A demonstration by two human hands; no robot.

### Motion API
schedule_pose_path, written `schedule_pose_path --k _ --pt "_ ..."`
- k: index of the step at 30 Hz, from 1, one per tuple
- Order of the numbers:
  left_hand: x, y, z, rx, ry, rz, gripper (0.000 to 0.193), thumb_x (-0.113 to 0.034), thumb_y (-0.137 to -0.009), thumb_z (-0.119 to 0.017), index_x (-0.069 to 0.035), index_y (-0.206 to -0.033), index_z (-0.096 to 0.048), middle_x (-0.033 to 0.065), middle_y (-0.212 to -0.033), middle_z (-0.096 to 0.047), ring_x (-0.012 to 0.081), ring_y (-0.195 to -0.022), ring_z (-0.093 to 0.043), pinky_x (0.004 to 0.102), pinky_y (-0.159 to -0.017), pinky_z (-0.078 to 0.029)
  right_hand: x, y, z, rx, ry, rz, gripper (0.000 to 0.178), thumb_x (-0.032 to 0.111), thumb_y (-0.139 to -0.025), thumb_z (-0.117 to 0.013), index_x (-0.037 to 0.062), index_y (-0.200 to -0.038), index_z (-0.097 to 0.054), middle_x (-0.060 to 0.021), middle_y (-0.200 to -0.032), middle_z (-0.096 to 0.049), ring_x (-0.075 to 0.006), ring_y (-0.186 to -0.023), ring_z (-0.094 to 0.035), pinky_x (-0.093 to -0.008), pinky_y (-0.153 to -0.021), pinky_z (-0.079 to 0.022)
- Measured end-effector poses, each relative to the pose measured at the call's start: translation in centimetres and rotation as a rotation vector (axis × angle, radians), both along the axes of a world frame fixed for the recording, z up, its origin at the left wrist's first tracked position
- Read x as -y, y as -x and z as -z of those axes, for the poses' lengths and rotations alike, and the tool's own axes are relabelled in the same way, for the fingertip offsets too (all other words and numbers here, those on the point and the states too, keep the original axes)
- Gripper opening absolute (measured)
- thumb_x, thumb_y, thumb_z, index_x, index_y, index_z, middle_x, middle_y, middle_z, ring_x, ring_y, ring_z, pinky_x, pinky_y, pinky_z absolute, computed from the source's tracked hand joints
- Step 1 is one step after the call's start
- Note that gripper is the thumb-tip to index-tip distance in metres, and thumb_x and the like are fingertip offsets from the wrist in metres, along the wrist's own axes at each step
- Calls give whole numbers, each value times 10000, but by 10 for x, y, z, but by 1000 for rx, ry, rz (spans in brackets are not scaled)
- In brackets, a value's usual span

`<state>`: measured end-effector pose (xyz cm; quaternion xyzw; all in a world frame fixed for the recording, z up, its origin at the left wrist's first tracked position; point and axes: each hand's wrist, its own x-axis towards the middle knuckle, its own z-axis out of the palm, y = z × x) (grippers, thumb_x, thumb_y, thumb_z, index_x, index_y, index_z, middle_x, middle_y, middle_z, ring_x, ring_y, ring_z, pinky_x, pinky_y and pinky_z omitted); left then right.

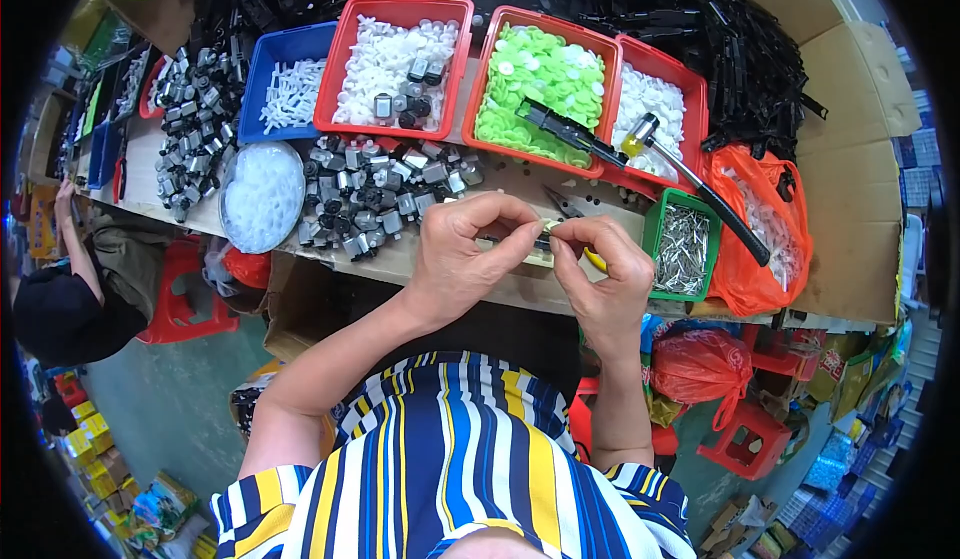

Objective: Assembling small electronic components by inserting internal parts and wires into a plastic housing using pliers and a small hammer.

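Observation:
My left hand (468, 251) and my right hand (598, 271) meet just above the near edge of the workbench (520, 289). Between their fingertips they pinch one small pale part (547, 229); its shape is mostly hidden by the fingers. A bit of yellow (596, 258) shows by my right thumb. Right behind my left hand lies a heap of small grey metal motors (385, 187). A green tray of shiny metal pins (683, 247) stands just right of my right hand.
Red trays hold white parts (398, 64), green discs (545, 77) and more white parts (655, 109). A blue tray (285, 84), a round bowl of white pieces (262, 197), a hammer (695, 181), an orange bag (765, 224). Another person (70, 289) sits at far left.

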<state>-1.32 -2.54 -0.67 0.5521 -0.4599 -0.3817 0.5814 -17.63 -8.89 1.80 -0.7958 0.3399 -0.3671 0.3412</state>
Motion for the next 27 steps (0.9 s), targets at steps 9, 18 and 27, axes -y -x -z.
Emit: schedule_pose_path --k 9,18,27 --pt "0 3 3 208 113 -54 84 18 -835 -722 24 -915 -695 115 -857 -711 197 -756 -708 300 -671 -557 -3 -2 2 -22 -20 -2 125 -67 -802 -711 -42 -919 -674 -110 -826 -663 -184 -697 -626 -294 -647 -497" --pt "-8 4 3 -25 -33 13 146 -33 -892 -730 30 -1024 -718 81 -917 -730 146 -808 -699 280 -714 -560 6 11 12 85 -259 -57 92 -9 -838 -723 -27 -919 -685 -88 -838 -687 -162 -721 -644 -297 -682 -507" --pt "-11 -11 2 -120 -159 175 149 -97 -944 -719 31 -1018 -732 46 -920 -729 89 -821 -683 221 -712 -538 20 13 8 46 -479 -210 112 2 -850 -746 -24 -925 -666 -42 -846 -671 -100 -766 -624 -258 -711 -505"
